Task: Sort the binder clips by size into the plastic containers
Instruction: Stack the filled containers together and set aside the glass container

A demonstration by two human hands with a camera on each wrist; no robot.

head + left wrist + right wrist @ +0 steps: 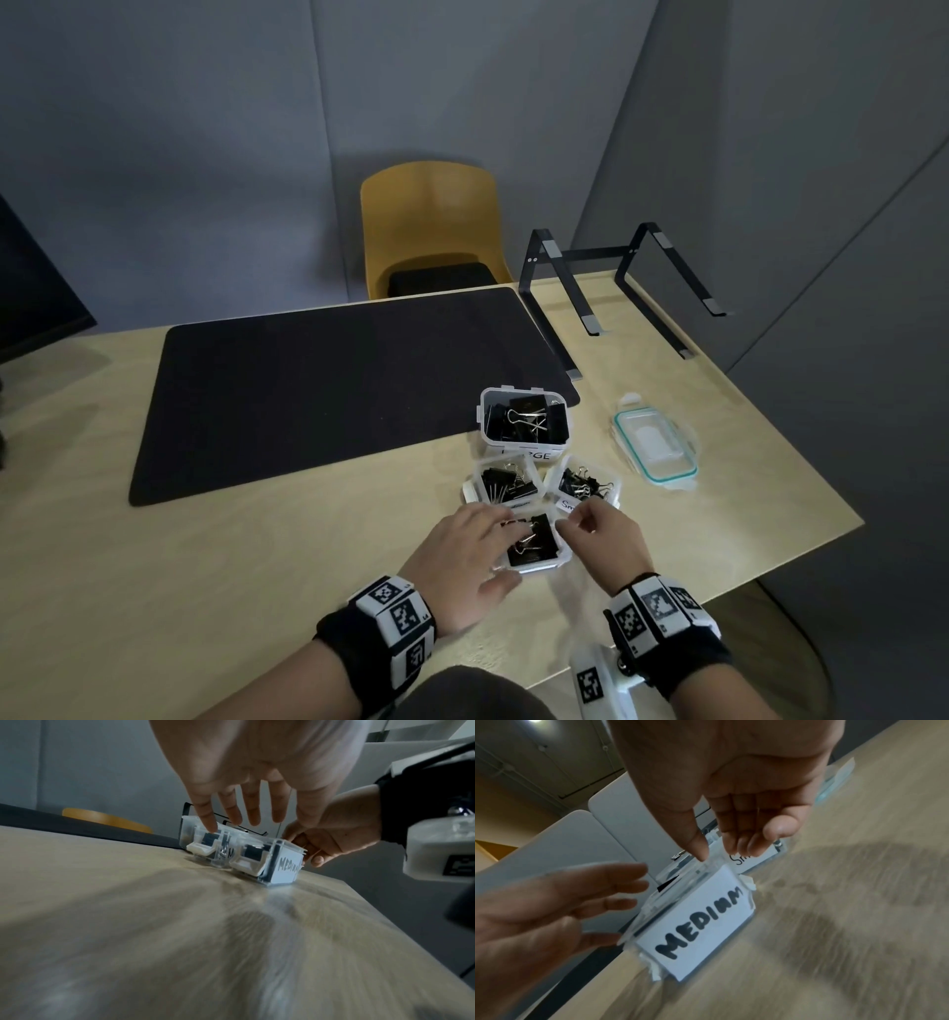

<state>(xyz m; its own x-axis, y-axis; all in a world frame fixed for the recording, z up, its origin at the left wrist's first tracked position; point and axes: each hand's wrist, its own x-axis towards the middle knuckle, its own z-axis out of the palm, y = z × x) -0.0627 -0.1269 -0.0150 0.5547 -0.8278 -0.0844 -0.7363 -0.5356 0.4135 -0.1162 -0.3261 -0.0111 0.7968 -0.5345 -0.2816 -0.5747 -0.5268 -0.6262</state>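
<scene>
**Both hands at the nearest clip container**

The left hand (464, 557) lies over the near container (534, 547), its fingers (253, 809) straight and spread apart above the black binder clips (529, 539) inside; from the left wrist view the forefinger tip reaches down toward the container behind, though whether it touches is unclear. The thumb rests low by the container's near corner. This container carries a white label reading MEDIUM (700, 925) on the side facing the person.

The right hand (603, 537) is at the container's right edge. Its fingers (741, 833) are loosely curled toward the palm, and the thumb tip points down onto the clear rim; no clip shows between them, and I cannot tell if the thumb presses the rim or only meets it.

Just beyond the fingertips of both hands stand two more small containers: a second container (508, 485) ahead of the left fingers and a container marked "Sm…" (583, 483) ahead of the right fingers, both with clips in them. Farther out sits the tall container (524, 419), its label partly hidden, also holding clips, at the edge of a black mat (328, 390). Off to the right of the right hand a teal-rimmed lid (655, 444) lies flat on the tabletop (205, 591).
</scene>
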